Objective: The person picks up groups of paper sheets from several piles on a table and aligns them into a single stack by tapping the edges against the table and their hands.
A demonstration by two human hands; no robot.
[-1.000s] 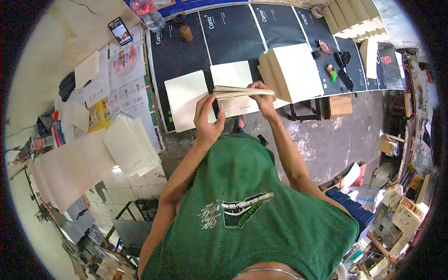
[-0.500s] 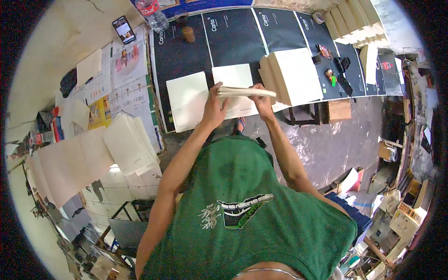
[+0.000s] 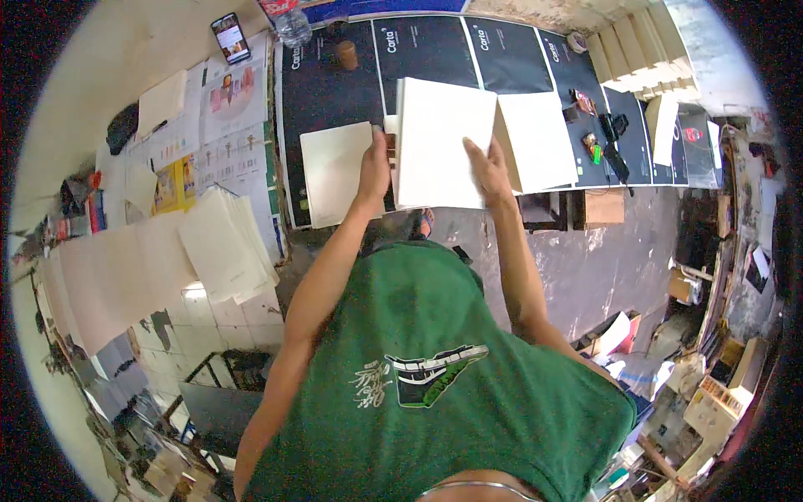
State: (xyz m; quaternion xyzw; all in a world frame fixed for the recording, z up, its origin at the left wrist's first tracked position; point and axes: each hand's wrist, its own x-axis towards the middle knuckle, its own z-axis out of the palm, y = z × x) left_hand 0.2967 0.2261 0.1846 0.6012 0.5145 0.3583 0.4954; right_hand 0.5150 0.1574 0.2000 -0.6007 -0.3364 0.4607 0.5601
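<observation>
Between my hands I hold a stack of cream paper sheets (image 3: 443, 138), its broad face turned up toward me above the table's front edge. My left hand (image 3: 376, 170) grips the stack's left side, with the fingers partly hidden behind it. On the lower right side, my right hand (image 3: 490, 173) clasps it with the thumb on the front face. Left of it a flat pile of cream paper (image 3: 339, 174) lies on the table. A taller cream paper stack (image 3: 539, 138) stands close on the right, partly covered by the held sheets.
The table (image 3: 343, 96) has a black printed covering. Toward the back are a plastic bottle (image 3: 288, 25) and a glass of brown drink (image 3: 346, 55). Small black items (image 3: 615, 125) lie right, near tall paper piles (image 3: 640, 50). A phone (image 3: 231, 38) and more sheets (image 3: 226, 243) are at left.
The held stack was edge-on, low and level; now it is tipped up so its broad face shows. My right hand has moved slightly right and down along its side.
</observation>
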